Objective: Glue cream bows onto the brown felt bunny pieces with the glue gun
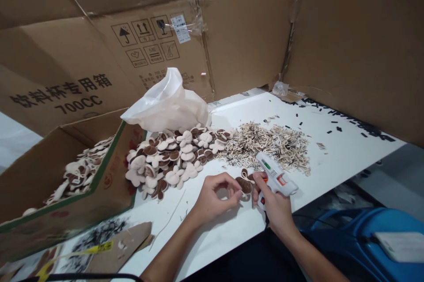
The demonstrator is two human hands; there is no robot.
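Note:
My right hand (274,207) is wrapped round a white hot glue gun (276,174) with orange and green marks, its nose pointing up and left. My left hand (217,198) is closed in a pinch, thumb and fingertips meeting at the left edge of a small brown plush piece (245,184) with rounded lobes. A cream cord loop lies across that piece, which rests by the table's near edge between both hands. Just beyond lies a heap of cream cord pieces (271,143). Left of it is a pile of brown-and-cream plush pieces (175,154).
A cardboard box (112,176) at left holds more plush pieces with cords. Behind the pile sits a white plastic bag (168,103). Tall cardboard walls (245,30) enclose the white table (334,163). Small black bits (351,118) line the back right; a blue object (367,238) stands at lower right.

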